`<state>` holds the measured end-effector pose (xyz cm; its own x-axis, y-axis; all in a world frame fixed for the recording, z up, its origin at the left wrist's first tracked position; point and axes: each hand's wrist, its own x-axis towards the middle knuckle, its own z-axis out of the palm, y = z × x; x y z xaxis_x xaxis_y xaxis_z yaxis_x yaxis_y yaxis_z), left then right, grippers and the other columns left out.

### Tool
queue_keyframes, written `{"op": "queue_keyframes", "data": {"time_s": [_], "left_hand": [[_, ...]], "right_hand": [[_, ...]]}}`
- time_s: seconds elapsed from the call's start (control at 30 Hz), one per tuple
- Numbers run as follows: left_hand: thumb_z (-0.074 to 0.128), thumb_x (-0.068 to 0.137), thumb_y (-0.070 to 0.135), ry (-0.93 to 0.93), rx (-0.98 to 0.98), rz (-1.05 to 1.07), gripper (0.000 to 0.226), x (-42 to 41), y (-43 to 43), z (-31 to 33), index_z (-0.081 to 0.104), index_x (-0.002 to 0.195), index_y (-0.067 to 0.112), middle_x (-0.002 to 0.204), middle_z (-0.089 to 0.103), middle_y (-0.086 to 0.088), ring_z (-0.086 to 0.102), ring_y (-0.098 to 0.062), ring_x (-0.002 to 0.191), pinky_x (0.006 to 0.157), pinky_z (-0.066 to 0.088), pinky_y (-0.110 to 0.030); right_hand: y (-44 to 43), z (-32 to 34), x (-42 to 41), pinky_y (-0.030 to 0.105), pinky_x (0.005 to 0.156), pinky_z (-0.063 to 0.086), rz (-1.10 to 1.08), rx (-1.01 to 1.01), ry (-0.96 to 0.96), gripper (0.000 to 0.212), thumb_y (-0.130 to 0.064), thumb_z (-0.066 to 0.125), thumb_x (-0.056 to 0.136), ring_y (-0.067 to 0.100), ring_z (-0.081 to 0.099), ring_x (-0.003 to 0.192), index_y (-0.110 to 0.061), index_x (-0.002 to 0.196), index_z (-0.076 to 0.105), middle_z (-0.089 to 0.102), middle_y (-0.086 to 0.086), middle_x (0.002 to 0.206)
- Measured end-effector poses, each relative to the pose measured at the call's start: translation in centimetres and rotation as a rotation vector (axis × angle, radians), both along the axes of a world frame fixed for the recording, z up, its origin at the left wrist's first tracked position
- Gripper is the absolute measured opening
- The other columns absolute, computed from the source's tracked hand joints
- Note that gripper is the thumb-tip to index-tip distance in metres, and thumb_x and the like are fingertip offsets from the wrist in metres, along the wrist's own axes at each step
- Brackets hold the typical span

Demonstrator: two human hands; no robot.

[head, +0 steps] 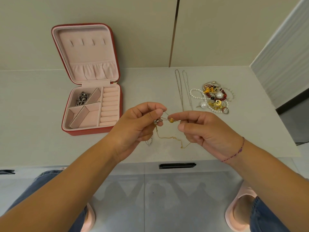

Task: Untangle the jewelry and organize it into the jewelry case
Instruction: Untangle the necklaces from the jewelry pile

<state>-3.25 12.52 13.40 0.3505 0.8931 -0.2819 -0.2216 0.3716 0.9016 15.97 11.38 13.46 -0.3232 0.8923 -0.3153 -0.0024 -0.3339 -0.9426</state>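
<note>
Fingers on beaded chain, taut left-right

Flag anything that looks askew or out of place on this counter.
Two pink dividers in the jewelry case lie diagonally rather than square to its walls. Right of it, a heap of pearls, beads and rings sits tangled.

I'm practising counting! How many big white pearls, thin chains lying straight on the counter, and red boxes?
Big round white pearls: 2
Thin metal chains laid out straight: 2
Open red jewelry case with pink lining: 1
Total: 5
</note>
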Motion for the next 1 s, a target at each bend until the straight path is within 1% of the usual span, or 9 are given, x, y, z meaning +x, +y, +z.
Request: {"op": "queue_keyframes", "data": {"time_s": [0.13,0.27,0.33,0.5,0.63,0.73,0.87,0.9,1.0], "left_hand": [[0.062,0.077,0.023,0.008,0.014,-0.016,0.013,-0.1,-0.1,0.0,0.074,0.081,0.024,0.059,0.057,0.000,0.024,-0.002,0.036,0.035,0.022,-0.013],[0.062,0.077,0.023,0.024,0.023,-0.031,0.013,0.1,-0.1,0.0,0.074,0.078,0.026,0.059,0.058,-0.001,0.024,-0.003,0.037,0.035,0.023,-0.013],[0.061,0.077,0.023,0.027,0.027,-0.040,0.013,0.2,-0.1,0.0,0.074,0.077,0.027,0.059,0.058,-0.001,0.024,-0.003,0.037,0.035,0.023,-0.013],[0.062,0.077,0.022,0.018,0.051,-0.063,0.013,0.1,-0.2,0.0,0.073,0.078,0.026,0.060,0.057,-0.002,0.025,-0.003,0.037,0.036,0.024,-0.013],[0.062,0.077,0.023,0.011,0.065,-0.063,0.011,0.0,-0.1,-0.1,0.072,0.081,0.026,0.062,0.057,-0.002,0.025,-0.003,0.037,0.036,0.023,-0.013],[0.061,0.078,0.023,0.007,0.077,-0.064,0.011,0.0,-0.1,-0.2,0.071,0.082,0.025,0.063,0.057,-0.002,0.025,-0.003,0.036,0.036,0.024,-0.013],[0.058,0.083,0.019,0.041,0.076,-0.039,0.006,0.0,-0.1,-0.1,0.061,0.088,0.019,0.064,0.055,-0.005,0.028,-0.003,0.036,0.038,0.023,-0.014],[0.056,0.087,0.017,0.058,0.081,-0.040,0.003,0.0,-0.1,0.0,0.058,0.089,0.019,0.063,0.056,-0.005,0.028,-0.003,0.036,0.038,0.024,-0.015],[0.051,0.095,0.013,0.182,0.123,-0.025,0.011,0.2,-0.2,0.0,0.052,0.086,0.019,0.061,0.057,-0.004,0.030,-0.004,0.037,0.039,0.026,-0.016]], "right_hand": [[-0.1,0.2,-0.1,0.025,0.052,0.022,0.017,0.058,-0.115,0.022,0.000,0.061,0.084,0.007,0.026,0.045,-0.012,0.099,0.072,0.035,-0.007,0.049],[-0.1,0.4,-0.1,0.025,0.049,0.017,-0.006,0.061,-0.089,0.024,-0.020,0.068,0.070,0.008,0.022,0.043,-0.014,0.092,0.074,0.035,-0.008,0.046],[0.0,0.5,-0.2,0.026,0.048,0.015,-0.012,0.068,-0.075,0.024,-0.024,0.068,0.067,0.009,0.020,0.043,-0.015,0.089,0.074,0.036,-0.009,0.045],[0.1,0.5,-0.2,0.016,0.043,0.023,0.002,0.106,-0.092,0.022,-0.022,0.071,0.066,0.008,0.022,0.042,-0.017,0.087,0.075,0.031,-0.003,0.048],[-0.1,0.7,-0.2,0.008,0.044,0.030,0.030,0.116,-0.112,0.021,-0.007,0.070,0.076,0.006,0.022,0.043,-0.013,0.096,0.072,0.024,-0.002,0.051],[-0.1,0.9,-0.4,0.007,0.043,0.031,0.032,0.115,-0.109,0.021,-0.003,0.068,0.079,0.004,0.022,0.042,-0.012,0.098,0.072,0.024,-0.005,0.048],[-0.1,1.1,-0.4,0.007,0.044,0.033,0.019,0.139,-0.112,0.018,-0.004,0.066,0.081,0.005,0.021,0.041,-0.009,0.097,0.072,0.024,0.002,0.051],[-0.1,1.1,-0.4,0.007,0.044,0.032,0.015,0.147,-0.116,0.017,-0.005,0.067,0.080,0.005,0.021,0.041,-0.009,0.096,0.072,0.024,0.002,0.051],[-0.1,1.0,-0.4,0.007,0.046,0.032,-0.005,0.178,-0.132,0.016,-0.008,0.067,0.080,0.006,0.021,0.041,-0.011,0.095,0.073,0.025,0.002,0.050]]}}
